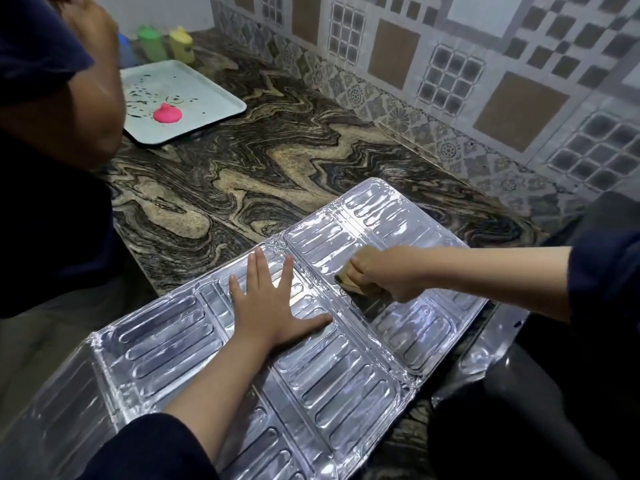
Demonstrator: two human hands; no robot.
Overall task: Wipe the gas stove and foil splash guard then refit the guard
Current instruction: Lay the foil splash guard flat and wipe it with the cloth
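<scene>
The foil splash guard (pixel 346 375) lies unfolded and flat on the marbled countertop (pixel 277 161), its embossed silver panels running from lower left to upper right. My left hand (pixel 270 306) rests palm down on a middle panel, fingers spread. My right hand (pixel 384 271) is closed around a yellowish cloth or sponge (pixel 349 282) that presses on the panel just right of the left hand. The black gas stove (pixel 554 393) shows at the right edge, partly hidden by my right sleeve.
A pale tray (pixel 207 88) with a pink lump (pixel 167 113) sits at the back left. Blue, green and yellow bottles (pixel 162 43) stand behind it. Another person's arm and dark sleeve (pixel 69 98) fill the left side. A patterned tiled wall (pixel 450 74) borders the counter.
</scene>
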